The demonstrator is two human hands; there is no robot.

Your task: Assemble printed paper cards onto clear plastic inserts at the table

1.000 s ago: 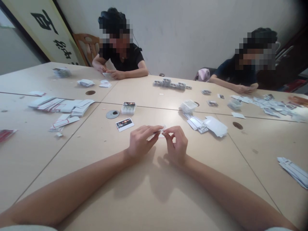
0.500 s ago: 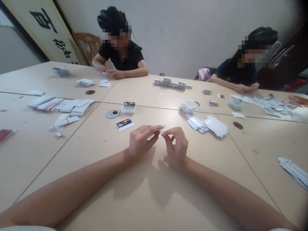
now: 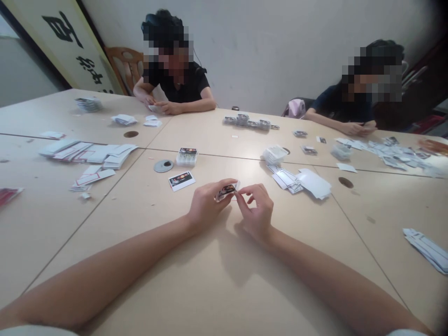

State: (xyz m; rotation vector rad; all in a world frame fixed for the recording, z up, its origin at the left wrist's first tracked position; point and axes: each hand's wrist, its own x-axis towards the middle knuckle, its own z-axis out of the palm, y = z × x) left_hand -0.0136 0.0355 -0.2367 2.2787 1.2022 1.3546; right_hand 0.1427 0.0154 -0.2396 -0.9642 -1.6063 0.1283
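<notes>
My left hand [image 3: 206, 205] and my right hand [image 3: 257, 210] meet over the middle of the beige table [image 3: 217, 280]. Both pinch a small printed card [image 3: 227, 190], tilted so its dark picture side shows between my fingers. A flat card with a dark picture [image 3: 181, 180] lies just left of my left hand. Behind it stands a small clear box [image 3: 187, 157] and a grey disc [image 3: 163, 165]. A loose heap of white cards [image 3: 304, 181] lies to the right of my right hand.
Piles of white card blanks [image 3: 91, 154] cover the left of the table, more [image 3: 427, 249] at the right edge. Two other people sit at the far side, handling cards. A row of small boxes [image 3: 250, 122] sits between them. Round holes [image 3: 346, 182] dot the table.
The card between my fingers has turned up, so its dark printed face now shows. Both hands stay in nearly the same place.
</notes>
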